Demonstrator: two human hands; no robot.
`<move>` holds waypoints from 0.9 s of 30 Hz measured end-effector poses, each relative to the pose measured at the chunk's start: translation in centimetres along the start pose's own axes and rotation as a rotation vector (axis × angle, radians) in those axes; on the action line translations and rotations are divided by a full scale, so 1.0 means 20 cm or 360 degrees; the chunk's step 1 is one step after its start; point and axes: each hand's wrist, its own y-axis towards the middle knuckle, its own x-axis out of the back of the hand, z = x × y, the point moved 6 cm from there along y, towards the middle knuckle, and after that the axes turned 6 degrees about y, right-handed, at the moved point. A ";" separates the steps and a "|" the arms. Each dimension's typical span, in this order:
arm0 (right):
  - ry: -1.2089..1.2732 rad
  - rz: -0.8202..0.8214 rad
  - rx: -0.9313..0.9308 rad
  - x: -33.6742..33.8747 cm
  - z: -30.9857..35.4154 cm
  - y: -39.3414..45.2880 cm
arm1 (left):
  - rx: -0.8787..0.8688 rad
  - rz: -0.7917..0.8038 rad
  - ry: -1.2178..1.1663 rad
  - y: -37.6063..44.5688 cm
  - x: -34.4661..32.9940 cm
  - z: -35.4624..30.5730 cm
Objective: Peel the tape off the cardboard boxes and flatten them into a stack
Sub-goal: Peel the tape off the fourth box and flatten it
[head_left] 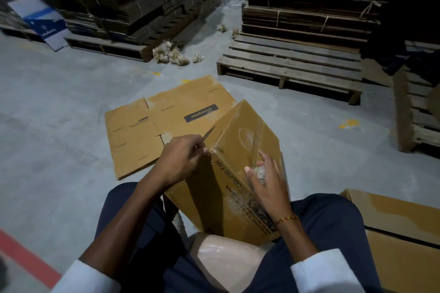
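Seen from above: seated person in dark trousers and white sleeves, cardboard box [240,173] propped between the knees, tilted on a corner, flaps closed, contents hidden. Left hand [183,159] at the box's upper near corner, grip clenched in a pinch on a thin strip of tape [209,134] drawn up and away from the box edge. Right hand [266,181] laid against the box's right face, grip loosely curled round a crumpled wad of clear tape [258,173], thumb on the printed side; thin gold bracelet [287,219] on that wrist. More clear tape clinging in wrinkles along the box's lower printed panel. Just behind the box, flattened cardboard [166,126] lying on the grey concrete floor [59,107], logo upward, one edge touching or hidden by the held box. Far right, another brown box [402,235] beside the right knee, interior not visible. Beyond, wooden pallet [292,66] bearing tied bundles of flat cardboard at its far end; similar bundles [133,0] stacked high on the left. Scrunched balls of discarded tape [173,54] on the floor between the stacks. Pale rounded seat [226,261] visible between the thighs.
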 end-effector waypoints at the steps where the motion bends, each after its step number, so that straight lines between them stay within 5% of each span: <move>1: 0.0002 0.0014 -0.0001 0.00 0.00 0.00 | -0.0005 -0.0010 0.0035 0.00 0.01 0.00; 5: 0.0003 0.0048 0.0008 -0.01 -0.01 0.00 | 0.0147 -0.0079 -0.0316 -0.04 0.10 -0.01; 9: 0.0026 0.0045 0.0011 0.00 -0.01 0.00 | 0.0244 -0.0564 -0.0419 -0.04 0.40 0.07; 16: 0.0070 0.0045 0.0042 0.00 0.01 0.00 | 0.0111 0.0032 0.0056 -0.05 0.12 -0.01; 27: 0.0073 0.0119 -0.0011 -0.01 -0.01 0.01 | -0.0174 -0.0326 0.0012 -0.06 -0.03 -0.13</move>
